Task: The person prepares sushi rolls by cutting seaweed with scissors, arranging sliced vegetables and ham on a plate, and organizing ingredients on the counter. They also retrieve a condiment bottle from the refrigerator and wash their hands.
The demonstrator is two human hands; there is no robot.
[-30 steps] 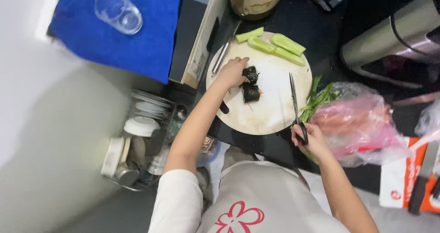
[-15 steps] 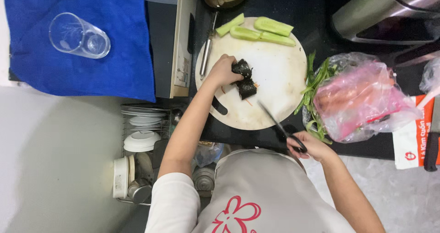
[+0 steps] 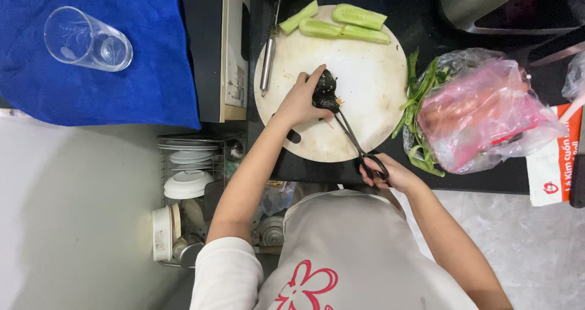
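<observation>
A round pale cutting board (image 3: 365, 72) lies on the dark counter. My left hand (image 3: 301, 99) holds a dark seaweed-wrapped roll (image 3: 325, 89) down on the board's middle. My right hand (image 3: 390, 173) grips the handles of black scissors (image 3: 350, 133) at the board's near edge; the blades reach up to the roll and touch it. Long cucumber strips (image 3: 344, 23) lie at the far edge of the board.
A metal peeler (image 3: 268, 57) lies at the board's left. A pink plastic bag (image 3: 481, 112) with green stalks (image 3: 420, 96) sits to the right. A clear glass (image 3: 88, 40) lies on a blue cloth (image 3: 122, 84). A dish rack (image 3: 189, 176) stands below the counter.
My right hand has swung the scissors from the board's right side toward the roll, the blades now meeting it. My left hand stays on the roll.
</observation>
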